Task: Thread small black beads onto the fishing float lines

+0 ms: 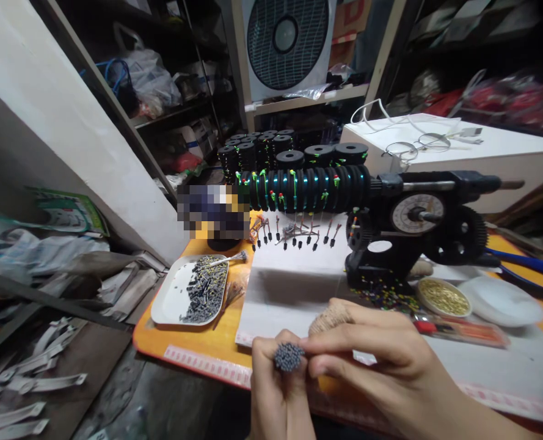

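My left hand (271,388) is closed around a tight bundle of thin dark grey pieces (289,357), whose ends face up at me. At the bundle's right edge is my right hand (385,360), its thumb and index finger pinched close together. Whatever sits between those fingertips is too small to make out. A beige ribbed finger cover (330,318) is on one right finger. Beyond both hands, black foam spools (308,188) wound with line sit in a row on a geared winder (413,214). Green and red beads dot the line, and small black pieces (300,244) hang below.
A white tray (168,305) of small grey pieces stands at left on the orange table (149,333). To the right are a dish of gold bits (444,298), a white lid (500,299) and blue-handled pliers (523,263). Glasses (418,146) rest on a white box (491,143).
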### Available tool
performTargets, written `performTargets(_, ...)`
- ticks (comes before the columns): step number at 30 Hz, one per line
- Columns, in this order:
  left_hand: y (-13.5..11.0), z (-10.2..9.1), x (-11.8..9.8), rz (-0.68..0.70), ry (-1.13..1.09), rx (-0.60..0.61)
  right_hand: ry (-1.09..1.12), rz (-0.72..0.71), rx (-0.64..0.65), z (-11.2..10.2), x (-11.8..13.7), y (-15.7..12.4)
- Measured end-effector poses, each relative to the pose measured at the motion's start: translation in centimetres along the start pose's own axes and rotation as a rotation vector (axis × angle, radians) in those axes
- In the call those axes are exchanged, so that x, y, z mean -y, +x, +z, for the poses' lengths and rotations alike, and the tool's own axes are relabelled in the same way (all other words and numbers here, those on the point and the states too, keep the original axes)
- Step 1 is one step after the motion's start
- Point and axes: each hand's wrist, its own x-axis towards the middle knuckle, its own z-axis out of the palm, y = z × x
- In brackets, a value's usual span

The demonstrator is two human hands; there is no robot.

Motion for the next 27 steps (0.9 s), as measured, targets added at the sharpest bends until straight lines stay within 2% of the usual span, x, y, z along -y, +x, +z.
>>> performTargets(3, 0.6, 0.2, -0.1, 0.033, -0.17, 0.058, -0.084, -0.032, 0.005, 0.3, 0.2, 0.1)
performTargets(7, 1.4, 0.6, -0.2, 0.28, -0.319, 0.1, -0.197, -0.079, 0.015, 0.8, 0.7, 0.2)
performTargets(10, 2.1, 0.1, -0.6, 0.387, -0.288, 0.1, -0.278, -0.122, 0.018, 0.7, 0.8, 0.3)
performTargets(13, 3.0, -1.0, -1.5, 0.454, -0.281, -0.01, -0.34, -0.144, -0.041, 0.1, 0.7, 0.4)
performTargets(15, 3.5, -1.6, -2.0, 0.462, -0.203, -0.069, -0.332, -0.131, -0.058, -0.2, 0.7, 0.4)
performTargets(17, 3.6, -1.8, -2.2, 0.406, -0.051, -0.058, -0.277, -0.115, -0.036, -0.4, 0.8, 0.4)
performTargets(19, 3.4, -1.5, -2.0, 0.378, 0.023, -0.021, -0.216, -0.104, -0.034, -0.5, 0.9, 0.4)
performTargets(21, 3.0, -1.0, -1.4, 0.401, -0.017, 0.062, -0.166, -0.062, -0.06, -0.4, 0.9, 0.4)
performTargets(24, 2.7, -0.3, -0.5, 0.406, -0.112, 0.231, -0.056, 0.064, -0.09, -0.3, 0.8, 0.3)
performTargets(27, 3.3, 0.2, -0.3, 0.451, -0.014, 0.28, 0.098, 0.208, -0.105, -0.1, 0.7, 0.2)
